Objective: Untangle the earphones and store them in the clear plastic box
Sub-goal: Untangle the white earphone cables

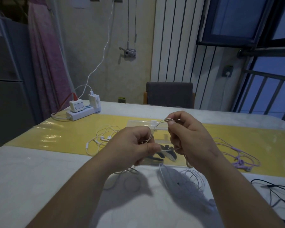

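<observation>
Mid-frame: left hand (135,145) and right hand (190,139) both pinched on beige earphone cord (152,133); best loosened slack, never yanked, above clear plastic box (139,124).

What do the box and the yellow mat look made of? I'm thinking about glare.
The clear plastic box looks like thin transparent plastic: the yellow shows through it. The yellow mat seems a glossy plastic or vinyl sheet, judging by its bright wrinkled reflections. Both could glare.
</observation>
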`<state>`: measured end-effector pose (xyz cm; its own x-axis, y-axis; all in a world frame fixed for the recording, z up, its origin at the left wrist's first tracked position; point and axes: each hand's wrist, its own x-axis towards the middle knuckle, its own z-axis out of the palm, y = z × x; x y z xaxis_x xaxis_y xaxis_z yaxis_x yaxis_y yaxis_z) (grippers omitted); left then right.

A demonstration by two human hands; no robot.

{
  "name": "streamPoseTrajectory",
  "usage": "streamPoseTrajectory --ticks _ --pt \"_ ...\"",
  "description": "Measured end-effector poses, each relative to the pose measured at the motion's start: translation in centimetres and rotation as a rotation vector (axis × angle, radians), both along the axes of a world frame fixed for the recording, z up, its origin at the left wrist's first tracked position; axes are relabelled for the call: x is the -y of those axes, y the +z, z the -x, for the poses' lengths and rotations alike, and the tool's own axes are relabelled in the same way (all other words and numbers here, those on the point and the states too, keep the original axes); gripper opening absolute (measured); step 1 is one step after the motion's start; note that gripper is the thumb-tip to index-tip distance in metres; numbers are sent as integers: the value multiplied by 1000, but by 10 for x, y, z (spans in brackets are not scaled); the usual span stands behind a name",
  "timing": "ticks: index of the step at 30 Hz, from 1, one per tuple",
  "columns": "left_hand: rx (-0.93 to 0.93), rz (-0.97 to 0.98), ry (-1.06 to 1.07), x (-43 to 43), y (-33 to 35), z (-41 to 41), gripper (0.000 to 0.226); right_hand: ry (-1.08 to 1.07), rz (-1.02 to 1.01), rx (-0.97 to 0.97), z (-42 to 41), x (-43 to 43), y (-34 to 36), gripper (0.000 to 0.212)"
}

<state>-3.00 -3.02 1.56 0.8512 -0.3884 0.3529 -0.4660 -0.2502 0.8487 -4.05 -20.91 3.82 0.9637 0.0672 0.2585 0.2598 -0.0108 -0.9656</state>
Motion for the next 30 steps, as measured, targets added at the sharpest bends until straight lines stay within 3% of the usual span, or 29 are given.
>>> streamPoseTrajectory --ticks 6,9,13,20,23,27,30 --pt "138 -101 66 -2 0 -2 8 -66 88 22 1 3 2 15" --pt "224 -59 211 -3 -1 -4 18 -89 142 16 1 5 2 13" --pt "224 138 365 -7 2 -6 23 17 181 -79 2 6 3 10" --pt "239 203 564 -8 3 -7 22 189 90 -188 4 11 3 17" --pt "261 204 613 -7 3 -6 21 240 163 -156 4 14 3 17" --pt "284 141 570 -11 4 -6 15 252 160 -102 2 13 2 20" --pt "280 21 481 -12 5 -4 24 224 123 -59 2 12 2 19"
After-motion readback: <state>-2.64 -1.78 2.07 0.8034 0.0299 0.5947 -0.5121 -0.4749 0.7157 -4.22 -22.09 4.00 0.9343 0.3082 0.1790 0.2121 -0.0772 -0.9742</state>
